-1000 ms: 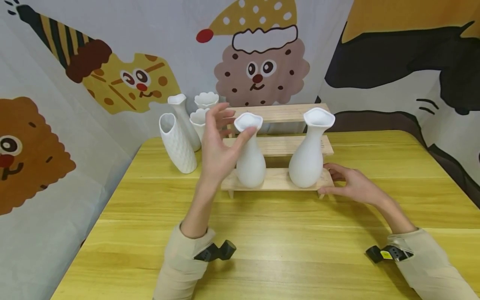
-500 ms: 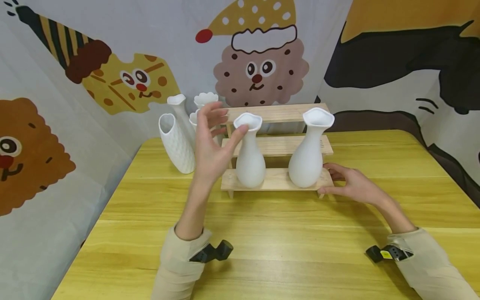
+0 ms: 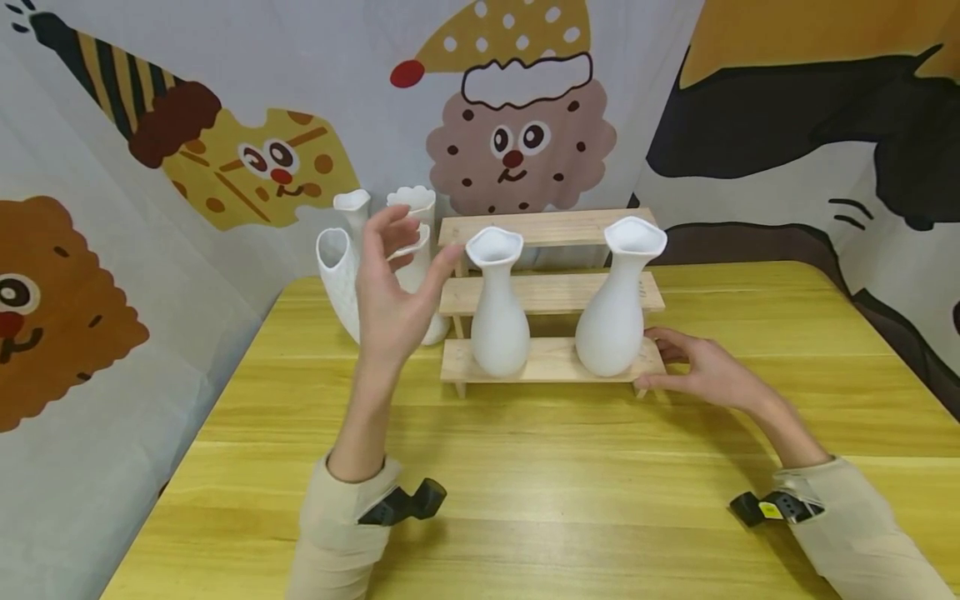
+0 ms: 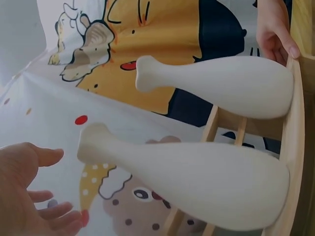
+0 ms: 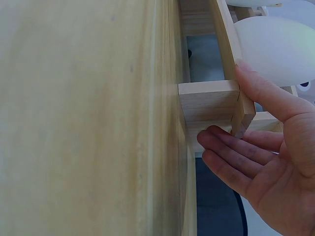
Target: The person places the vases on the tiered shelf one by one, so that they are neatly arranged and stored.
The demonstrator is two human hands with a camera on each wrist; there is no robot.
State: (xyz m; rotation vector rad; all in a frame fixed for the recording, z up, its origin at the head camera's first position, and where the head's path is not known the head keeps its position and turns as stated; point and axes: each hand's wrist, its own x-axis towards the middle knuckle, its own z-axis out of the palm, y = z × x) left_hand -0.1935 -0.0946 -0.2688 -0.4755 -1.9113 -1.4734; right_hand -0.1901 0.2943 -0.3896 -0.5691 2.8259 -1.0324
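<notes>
Vases (image 3: 500, 325) stand on the rack (image 3: 551, 292), depths unseen.

Left sleeve (image 3: 337, 537): you wore plain beige cloth, softly creased along the forearm, with a wide cuff.
Right sleeve (image 3: 858, 525): yours was the same pale beige, its cuff rumpled at the edge.
Left wrist camera (image 3: 397, 506): you carried a black, angular casing with a stubby, rounded end.
Right wrist camera (image 3: 746, 508): your black casing bore a small, bright yellow patch (image 3: 769, 510).
Left hand (image 3: 392, 300), right hand (image 3: 696, 367): you had both bare beyond the cuffs.
</notes>
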